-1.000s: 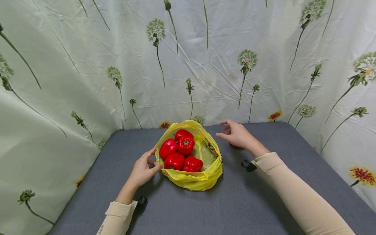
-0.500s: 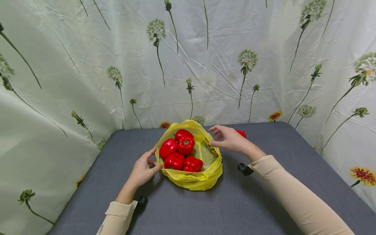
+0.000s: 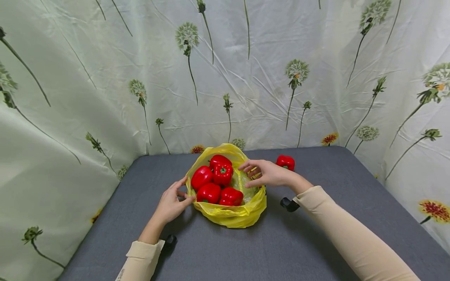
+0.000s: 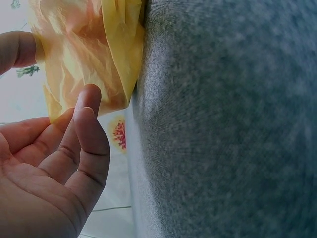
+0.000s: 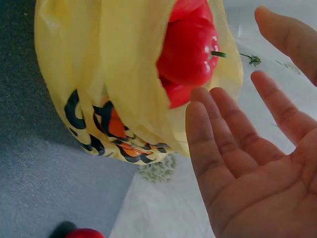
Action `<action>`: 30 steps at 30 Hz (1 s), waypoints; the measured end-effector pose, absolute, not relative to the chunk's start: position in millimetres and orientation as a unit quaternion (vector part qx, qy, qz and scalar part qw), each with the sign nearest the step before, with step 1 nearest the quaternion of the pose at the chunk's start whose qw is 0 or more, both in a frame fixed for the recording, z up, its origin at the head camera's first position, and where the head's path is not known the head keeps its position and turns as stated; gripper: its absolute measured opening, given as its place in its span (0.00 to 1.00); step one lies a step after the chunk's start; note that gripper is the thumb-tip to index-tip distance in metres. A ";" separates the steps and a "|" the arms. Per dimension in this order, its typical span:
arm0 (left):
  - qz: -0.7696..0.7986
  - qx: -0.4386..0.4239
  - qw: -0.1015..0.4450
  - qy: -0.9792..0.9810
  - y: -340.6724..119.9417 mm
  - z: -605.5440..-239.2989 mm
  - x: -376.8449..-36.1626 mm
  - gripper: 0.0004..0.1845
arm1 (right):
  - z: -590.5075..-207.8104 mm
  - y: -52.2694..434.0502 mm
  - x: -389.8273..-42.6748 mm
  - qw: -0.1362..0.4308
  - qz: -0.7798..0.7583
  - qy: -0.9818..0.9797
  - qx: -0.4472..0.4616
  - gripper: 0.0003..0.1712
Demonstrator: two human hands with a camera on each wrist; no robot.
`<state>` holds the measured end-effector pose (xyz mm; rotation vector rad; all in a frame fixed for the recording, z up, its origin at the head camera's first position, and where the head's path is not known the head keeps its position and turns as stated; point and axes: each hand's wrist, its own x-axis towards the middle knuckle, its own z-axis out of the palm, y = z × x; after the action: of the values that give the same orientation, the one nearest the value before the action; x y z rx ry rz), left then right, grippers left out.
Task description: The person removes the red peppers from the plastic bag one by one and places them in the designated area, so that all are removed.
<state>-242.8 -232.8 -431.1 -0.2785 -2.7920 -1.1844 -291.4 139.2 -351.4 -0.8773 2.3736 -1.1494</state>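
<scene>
A yellow plastic bag (image 3: 230, 218) stands with its mouth spread on the dark grey table, holding several shiny red bell peppers (image 3: 209, 192). At its left rim my left hand (image 3: 170, 205) holds the thin film; in the left wrist view the thumb and a fingertip (image 4: 63, 117) show at the bag's edge, other fingers curl outside it. My right hand (image 3: 268, 173) hovers over the right side of the bag mouth with nothing in it, fingers apart and loosely bent. Another red bell pepper (image 3: 285, 162) lies on the table behind the right hand.
The grey table (image 3: 225, 253) ends at a pale curtain (image 3: 260, 109) printed with dandelions, which closes off the back and sides. Black-and-orange print (image 5: 114, 124) marks the bag's side in the right wrist view. Black wrist devices (image 3: 290, 204) sit under both sleeves.
My right hand has moved left and nearer, from beside the lone pepper to over the bag mouth, uncovering that pepper. The left hand and the bag stay put.
</scene>
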 end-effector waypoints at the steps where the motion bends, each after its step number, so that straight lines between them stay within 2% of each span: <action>1: -0.390 -0.091 0.047 -0.915 -232.8 -431.1 -242.8 0.43 | -352.4 138.6 -292.0 0.187 -0.409 0.837 -0.312 0.35; 19: -0.387 -0.090 0.046 -0.916 -231.0 -431.0 -242.8 0.42 | -368.5 121.5 -302.9 0.311 -0.428 0.798 -0.289 0.39; 30: -0.394 -0.092 0.043 -0.914 -230.4 -431.4 -244.2 0.42 | -377.8 113.5 -302.9 0.340 -0.419 0.793 -0.284 0.35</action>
<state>-244.2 -230.4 -431.4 -0.2806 -2.7950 -1.2047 -302.9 113.5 -377.8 -0.7390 2.0631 -1.0896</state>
